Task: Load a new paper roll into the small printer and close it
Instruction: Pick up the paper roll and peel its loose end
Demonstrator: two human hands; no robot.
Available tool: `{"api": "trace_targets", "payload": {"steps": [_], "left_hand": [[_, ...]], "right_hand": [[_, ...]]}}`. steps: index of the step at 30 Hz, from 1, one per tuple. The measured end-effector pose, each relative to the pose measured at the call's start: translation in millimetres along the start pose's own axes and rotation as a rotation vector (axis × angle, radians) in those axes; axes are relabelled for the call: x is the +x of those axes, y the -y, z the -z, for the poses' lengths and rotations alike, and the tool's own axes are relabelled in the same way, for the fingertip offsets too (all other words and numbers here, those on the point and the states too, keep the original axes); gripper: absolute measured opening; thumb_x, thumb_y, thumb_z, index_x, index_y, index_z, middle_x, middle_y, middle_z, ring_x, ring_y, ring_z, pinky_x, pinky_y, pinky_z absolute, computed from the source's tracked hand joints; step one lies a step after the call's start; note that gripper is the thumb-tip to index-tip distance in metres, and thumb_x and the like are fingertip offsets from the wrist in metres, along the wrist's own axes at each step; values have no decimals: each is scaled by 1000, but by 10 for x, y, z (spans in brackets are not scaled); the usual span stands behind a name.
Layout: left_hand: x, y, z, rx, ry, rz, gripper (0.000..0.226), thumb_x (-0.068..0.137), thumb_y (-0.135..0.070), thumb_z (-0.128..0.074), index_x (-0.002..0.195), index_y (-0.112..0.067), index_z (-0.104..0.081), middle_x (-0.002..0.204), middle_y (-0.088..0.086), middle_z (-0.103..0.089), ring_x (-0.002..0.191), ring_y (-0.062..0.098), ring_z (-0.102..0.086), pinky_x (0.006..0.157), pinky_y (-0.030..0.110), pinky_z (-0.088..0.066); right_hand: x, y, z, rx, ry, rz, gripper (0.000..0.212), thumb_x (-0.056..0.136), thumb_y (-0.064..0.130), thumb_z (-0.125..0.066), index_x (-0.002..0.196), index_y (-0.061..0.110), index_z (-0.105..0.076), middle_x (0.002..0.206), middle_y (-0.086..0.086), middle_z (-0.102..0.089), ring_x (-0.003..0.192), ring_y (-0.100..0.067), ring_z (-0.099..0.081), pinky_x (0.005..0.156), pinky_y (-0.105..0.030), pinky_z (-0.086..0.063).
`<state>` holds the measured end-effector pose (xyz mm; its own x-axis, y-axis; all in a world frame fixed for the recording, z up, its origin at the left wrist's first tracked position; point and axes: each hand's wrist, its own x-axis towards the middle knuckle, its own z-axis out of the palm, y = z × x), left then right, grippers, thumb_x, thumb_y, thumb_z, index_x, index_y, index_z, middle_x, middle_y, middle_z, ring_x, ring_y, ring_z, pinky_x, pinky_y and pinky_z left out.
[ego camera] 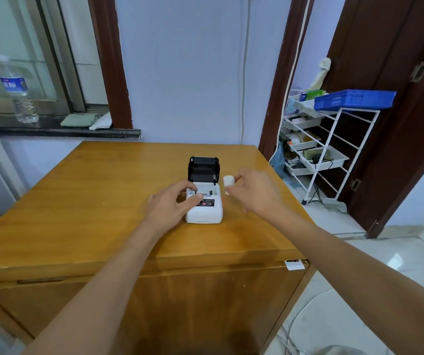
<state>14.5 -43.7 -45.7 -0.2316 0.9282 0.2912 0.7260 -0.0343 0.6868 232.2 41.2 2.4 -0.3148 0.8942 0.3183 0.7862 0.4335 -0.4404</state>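
Note:
A small white printer (207,212) sits near the middle of the wooden table (90,201), its black lid (203,169) standing open toward the far side. My left hand (171,204) rests on the printer's left front, thumb on the top panel and fingers at the edge of the open paper bay. My right hand (253,192) hovers just right of the printer and pinches a small white paper roll (229,181) between its fingertips, level with the lid's right edge. A short strip of paper hangs down from the roll.
A white wire shelf rack (318,149) with a blue tray (354,98) stands right of the table by a dark door. A water bottle (17,90) and folded cloths stand on the window sill at back left. Cables lie on the tiled floor at right.

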Motion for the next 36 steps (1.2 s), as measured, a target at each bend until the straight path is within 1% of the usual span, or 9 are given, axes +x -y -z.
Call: {"api": "trace_targets", "payload": {"steps": [6, 11, 16, 19, 23, 26, 30, 33, 36], "left_hand": [[-5, 6, -2, 36, 16, 5, 52, 83, -81, -38, 114, -48, -63, 122, -18, -69, 117, 11, -62, 110, 46, -35], [0, -1, -36, 144, 84, -46, 43, 103, -59, -32, 138, -49, -57, 150, -14, -51, 139, 13, -46, 101, 36, -22], [5, 4, -51, 158, 91, -51, 38, 106, -53, -32, 132, -47, -60, 149, -14, -53, 138, 14, -47, 108, 43, -27], [-4, -13, -57, 164, 78, -57, 35, 107, -51, -33, 130, -46, -59, 146, -12, -54, 135, 16, -49, 110, 46, -29], [-31, -31, -37, 160, 68, -45, 30, 107, -49, -35, 125, -47, -59, 143, -9, -54, 130, 17, -52, 109, 45, -28], [-44, -42, -33, 161, 72, -40, 29, 107, -51, -34, 124, -49, -58, 143, -10, -53, 130, 16, -52, 109, 44, -28], [-41, -31, -35, 160, 73, -35, 32, 107, -52, -34, 127, -47, -58, 145, -9, -53, 130, 17, -52, 109, 44, -28], [-38, -18, -35, 154, 73, -29, 32, 107, -52, -35, 128, -48, -59, 146, -9, -52, 131, 17, -52, 108, 42, -26], [-33, -3, -39, 146, 68, -34, 30, 107, -52, -36, 126, -48, -59, 146, -11, -53, 131, 17, -52, 106, 42, -26]], "right_hand": [[-120, -193, -171, -31, -78, -115, 19, 90, 44, -70, 99, 28, -70, 80, 8, -66, 78, -18, -63, 62, -32, -49], [-152, -257, -290, 28, -55, -181, 21, 91, 49, -69, 93, 28, -70, 81, 3, -71, 81, -20, -67, 60, -31, -42], [-197, -242, -314, -18, -83, -204, 26, 92, 52, -66, 92, 27, -73, 74, 5, -66, 73, -17, -63, 48, -26, -30], [-221, -243, -328, -26, -74, -206, 26, 92, 51, -66, 95, 27, -75, 75, 3, -68, 78, -20, -68, 49, -26, -31], [-267, -238, -299, 41, -100, -206, 37, 88, 56, -69, 113, 29, -71, 92, 2, -75, 87, -20, -70, 60, -30, -46], [-344, -231, -230, 140, -207, -220, 38, 85, 61, -70, 103, 29, -62, 80, 6, -67, 76, -15, -64, 63, -35, -54], [-408, -241, -176, 254, -481, -217, 37, 91, 55, -66, 88, 21, -51, 63, 7, -53, 62, -16, -57, 53, -35, -44], [-347, -327, -146, 330, -544, -280, 34, 92, 53, -66, 103, 24, -53, 89, 5, -61, 78, -16, -60, 63, -36, -50], [-243, -491, -87, 428, -438, -461, 56, 93, 62, -59, 128, 19, -50, 131, -6, -57, 94, -20, -59, 81, -40, -52]]}}
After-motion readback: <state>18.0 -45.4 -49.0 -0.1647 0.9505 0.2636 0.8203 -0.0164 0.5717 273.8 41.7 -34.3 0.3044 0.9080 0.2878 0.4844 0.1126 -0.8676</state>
